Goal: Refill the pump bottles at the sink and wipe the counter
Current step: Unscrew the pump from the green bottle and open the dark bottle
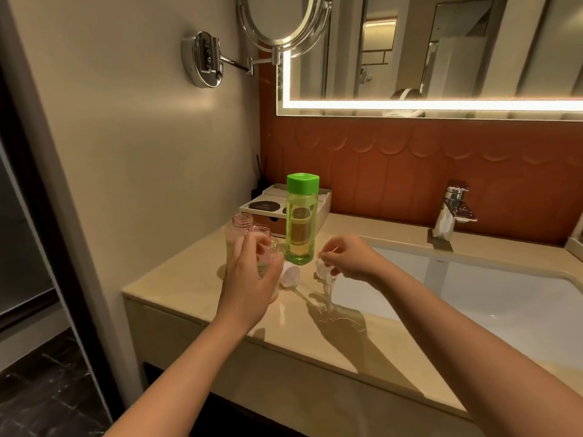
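Note:
Two clear pump bottles with their tops off stand at the left of the beige counter (pixel 315 348). My left hand (pixel 252 279) grips the nearer bottle (pixel 263 244); the other bottle (pixel 235 234) stands just behind it. A tall green refill bottle (pixel 301 222) with a green cap stands upright to their right, holding yellowish liquid. My right hand (pixel 350 257) holds a white pump head (pixel 323 269) just above the counter, its tube hanging down. A second white pump head (pixel 290 275) lies on the counter between my hands.
A white sink basin (pixel 473 294) sits to the right, with a chrome tap (pixel 451 212) behind it. A beige amenity tray box (pixel 274 209) stands against the wall behind the bottles. A round swing-arm mirror (pixel 280 23) hangs above, beside a lit wall mirror.

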Motion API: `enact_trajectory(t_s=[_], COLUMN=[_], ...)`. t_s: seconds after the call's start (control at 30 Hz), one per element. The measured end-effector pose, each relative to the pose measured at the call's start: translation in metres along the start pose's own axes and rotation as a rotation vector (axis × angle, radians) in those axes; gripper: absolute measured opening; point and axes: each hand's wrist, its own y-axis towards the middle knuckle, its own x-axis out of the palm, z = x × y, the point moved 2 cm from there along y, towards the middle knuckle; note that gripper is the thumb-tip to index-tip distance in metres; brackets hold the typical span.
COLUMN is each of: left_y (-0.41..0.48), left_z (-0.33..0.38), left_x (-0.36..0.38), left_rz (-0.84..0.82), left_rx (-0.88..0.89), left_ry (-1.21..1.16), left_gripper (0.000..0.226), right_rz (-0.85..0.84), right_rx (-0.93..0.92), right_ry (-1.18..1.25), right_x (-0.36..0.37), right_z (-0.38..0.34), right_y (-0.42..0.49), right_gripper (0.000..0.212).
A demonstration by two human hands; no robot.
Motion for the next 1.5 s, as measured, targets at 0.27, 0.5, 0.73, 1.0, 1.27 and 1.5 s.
enact_trajectory(t_s=[0.27,0.5,0.73,1.0,1.27,1.5], left_y=[-0.007,-0.018,-0.030,-0.049,-0.071,-0.091], left_z=[0.051,0.102,0.146,0.196,0.242,0.265], left_x=[0.026,0.084,0.145,0.218,0.276,0.322], left_rz=[-0.508,-0.834,-1.020,-1.165,-1.205,-1.217], left_rx=[0.028,0.071,0.136,0.137,0.197,0.225], left_ry=[-0.078,-0.154,-0.192,-0.293,-0.326,-0.397], left_gripper=[0.011,0.015,0.015,0.019,0.022,0.016], right_rz=[-0.075,-0.052,0.035,0.176,0.453,0.809], right_rx=[-0.064,0.035,0.156,0.233,0.396,0.594], right_ry=[-0.078,-0.153,-0.189,-0.259,-0.248,-0.112], right_x=[-0.060,-0.112,-0.162,-0.223,-0.271,-0.313], right_z=[0.038,0.095,0.148,0.198,0.252,0.315], right_y=[-0.072,-0.127,-0.170,-0.220,-0.260,-0.295], right_gripper=[0.017,0.019,0.016,0.011,0.017,0.037])
